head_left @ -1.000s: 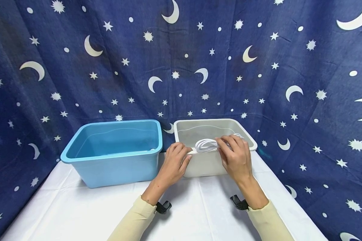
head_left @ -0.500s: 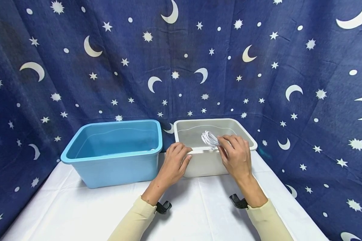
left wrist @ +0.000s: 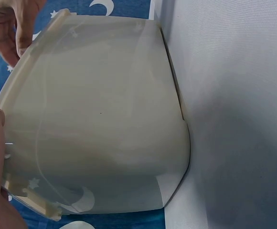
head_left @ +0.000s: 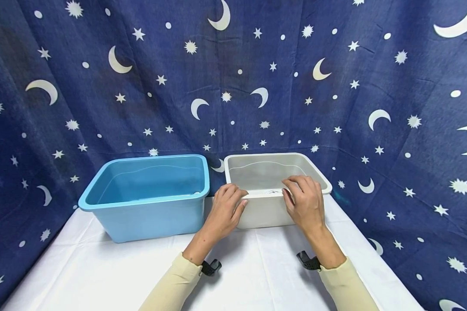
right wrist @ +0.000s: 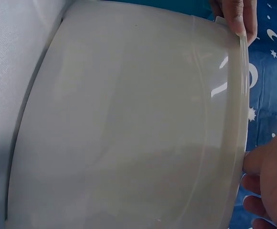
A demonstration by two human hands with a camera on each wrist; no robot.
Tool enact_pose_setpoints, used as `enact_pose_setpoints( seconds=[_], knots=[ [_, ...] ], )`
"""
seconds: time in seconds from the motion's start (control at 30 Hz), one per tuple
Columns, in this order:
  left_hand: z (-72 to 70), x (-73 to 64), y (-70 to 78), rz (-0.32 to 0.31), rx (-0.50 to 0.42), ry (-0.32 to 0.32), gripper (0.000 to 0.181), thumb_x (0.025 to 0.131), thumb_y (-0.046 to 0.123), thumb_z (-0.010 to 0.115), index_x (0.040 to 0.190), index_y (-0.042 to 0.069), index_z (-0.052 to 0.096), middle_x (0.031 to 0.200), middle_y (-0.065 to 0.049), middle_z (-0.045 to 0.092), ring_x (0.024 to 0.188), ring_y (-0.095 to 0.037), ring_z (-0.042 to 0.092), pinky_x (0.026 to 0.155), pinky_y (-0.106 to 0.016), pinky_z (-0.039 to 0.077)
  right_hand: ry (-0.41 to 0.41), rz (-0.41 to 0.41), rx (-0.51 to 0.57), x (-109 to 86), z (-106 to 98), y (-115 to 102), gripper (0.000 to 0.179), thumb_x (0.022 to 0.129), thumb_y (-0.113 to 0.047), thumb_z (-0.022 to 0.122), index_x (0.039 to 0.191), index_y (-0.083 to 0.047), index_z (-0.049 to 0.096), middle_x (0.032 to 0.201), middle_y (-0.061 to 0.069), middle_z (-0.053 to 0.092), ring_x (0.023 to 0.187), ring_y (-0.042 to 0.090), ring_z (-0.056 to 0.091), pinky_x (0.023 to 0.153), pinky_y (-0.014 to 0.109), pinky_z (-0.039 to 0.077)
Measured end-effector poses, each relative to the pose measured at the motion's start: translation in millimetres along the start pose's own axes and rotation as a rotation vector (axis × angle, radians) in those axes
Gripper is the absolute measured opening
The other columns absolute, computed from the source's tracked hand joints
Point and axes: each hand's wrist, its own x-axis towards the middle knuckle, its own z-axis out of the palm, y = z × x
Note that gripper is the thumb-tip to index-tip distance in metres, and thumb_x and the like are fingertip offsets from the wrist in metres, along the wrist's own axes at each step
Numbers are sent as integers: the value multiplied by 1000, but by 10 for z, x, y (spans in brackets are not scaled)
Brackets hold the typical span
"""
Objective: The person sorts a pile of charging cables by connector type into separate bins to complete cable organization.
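Observation:
My left hand [head_left: 226,207] grips the near left corner of the grey tub [head_left: 262,212]. In the right wrist view the left thumb [right wrist: 239,24] presses the outside of the rim. My right hand [head_left: 305,202] hangs over the tub's near rim, its fingers loosely bent with nothing between them. A sliver of white cable [head_left: 272,191] shows inside the tub just behind the near rim; the front wall hides the rest. The left wrist view shows the right hand [left wrist: 18,26] beside the far part of the rim.
A larger blue tub [head_left: 149,220] stands left of the grey one. Both sit on a white-covered table [head_left: 249,276]. A dark blue curtain [head_left: 233,77] with moons and stars hangs close behind and along the sides.
My right hand held the coiled white cable over the near rim, then let it go. The cable has dropped into the grey tub. My left hand has stayed put.

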Motion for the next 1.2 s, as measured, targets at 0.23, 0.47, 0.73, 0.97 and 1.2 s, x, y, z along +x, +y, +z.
enact_pose_setpoints(
  seconds=[0.23,0.47,0.73,0.97,1.2],
  knots=[
    [-1,6,6,6,0,5,27,113,28,50,125,14,69,114,-1,59,130,-26,48,116,-51,34,-12,6,9,-9,-33,7,21,89,-7,79,109,-3,79,108,14,73,105,36,66,86,53,45],
    [8,19,23,21,-5,16,26,113,26,51,125,13,69,114,-1,60,128,-27,49,116,-53,35,-23,28,25,-28,-92,22,21,87,-9,80,108,-3,79,109,14,72,105,36,65,86,53,44],
    [-59,14,31,14,20,3,25,112,25,53,124,12,70,113,-1,63,128,-29,51,116,-54,36,-9,56,80,-56,-90,26,21,82,-5,82,103,-3,77,106,14,70,100,37,64,82,52,43],
    [-138,29,51,43,29,-24,26,114,25,49,125,12,69,116,-2,65,127,-28,53,117,-52,37,-11,79,103,-44,-113,7,22,81,-5,82,101,-2,77,106,14,70,99,38,63,83,53,44],
    [-211,21,75,102,19,25,24,112,17,52,128,11,68,128,-5,63,128,-27,56,116,-49,39,-16,75,136,-52,-146,-31,21,80,-4,83,100,-1,76,104,14,70,96,38,63,84,52,45]
  ],
)
